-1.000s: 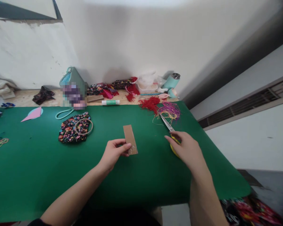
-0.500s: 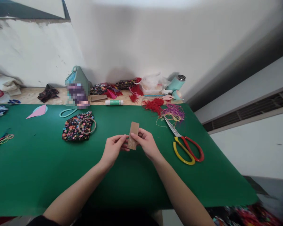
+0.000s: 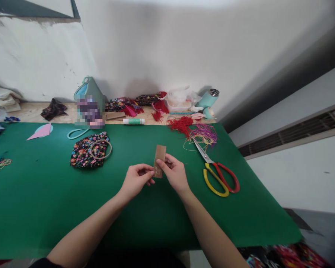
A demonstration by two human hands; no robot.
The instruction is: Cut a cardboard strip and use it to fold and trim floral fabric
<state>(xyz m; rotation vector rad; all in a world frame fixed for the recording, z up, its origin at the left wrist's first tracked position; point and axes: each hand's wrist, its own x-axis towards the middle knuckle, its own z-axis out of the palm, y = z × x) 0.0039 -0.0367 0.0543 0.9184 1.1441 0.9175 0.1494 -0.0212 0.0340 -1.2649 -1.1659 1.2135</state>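
A small brown rectangular strip, apparently cardboard, is held upright above the green mat, with pale marks near its lower end. My right hand grips it from the right, thumb across its front and fingers behind. At the strip's lower left edge, my left hand pinches with thumb and fingertips; its other fingers are curled. To the left lies a black floral fabric piece with a thin ring on top. Scissors with one yellow and one red handle rest on the right.
Along the back are a glue stick, red tassels, purple and yellow threads, a teal bottle, a plastic tub and a grey-green pouch. Pink paper and cords lie left on the green mat.
My left thumb and fingers have shifted down to the strip's lower left corner. My right hand keeps its grip. The view has shifted slightly, so the tabletop things appear further left.
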